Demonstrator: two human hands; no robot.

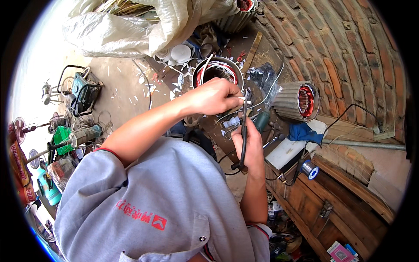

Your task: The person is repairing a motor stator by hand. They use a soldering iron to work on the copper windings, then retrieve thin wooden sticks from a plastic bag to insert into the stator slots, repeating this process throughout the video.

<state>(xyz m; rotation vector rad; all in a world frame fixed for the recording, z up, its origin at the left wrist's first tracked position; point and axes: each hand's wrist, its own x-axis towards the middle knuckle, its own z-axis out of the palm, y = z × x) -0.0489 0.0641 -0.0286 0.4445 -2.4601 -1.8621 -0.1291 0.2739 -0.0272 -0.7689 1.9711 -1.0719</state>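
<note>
My left hand (216, 97) is closed in a pinch on a thin white strip (241, 99), in front of my chest. Whether the strip is tubing or wire I cannot tell. My right hand (250, 144) is wrapped round a long black-handled tool (244, 142), seen edge-on. Its narrow dark end points away from me and meets the white strip beside my left fingertips. Just beyond my left hand stands a motor stator (238, 70) with red and white wires inside its round metal housing. My left hand hides part of its near rim.
A second ribbed stator (293, 101) with red windings lies on its side at right. Near it are a green power tool (262, 120), a blue cloth (302, 132) and a solder spool (309, 169). White scraps litter the floor (120, 74). A brick wall (340, 52) bounds the right side.
</note>
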